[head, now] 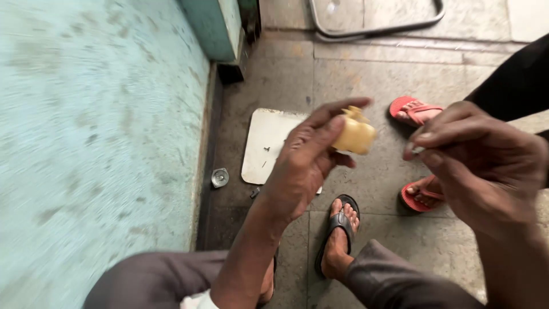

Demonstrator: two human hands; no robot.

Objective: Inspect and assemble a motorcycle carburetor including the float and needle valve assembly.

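My left hand [300, 163] is up mid-frame, fingers [337, 111] closed round a small yellowish plastic part [355, 134], thumb under, index over the top; part sticks out at 3 o'clock from the hand, held above the floor. My right hand [486, 166] sits at 3 o'clock of that part, close but not touching it. Its thumb & index are pinched nearly shut on sth tiny & pale [418, 150], prob a screw but too small and blurred to tell. Other fingers curled in.

Below the hands: grey stone floor [366, 240]. A white flat plate [266, 146] lies on it at 9 o'clock of my left hand, w/ a couple of small dark bits on it. A small round metal piece [219, 177] lies on the floor just at 9 o'clock of the plate, beside the pale green wall [97, 131]. My foot in a black sandal [338, 232] at 6 o'clock. Another person's feet in red sandals [413, 110] at 1–3 o'clock, 2nd one [420, 196] lower. A bent metal tube [377, 26] at 12 o'clock
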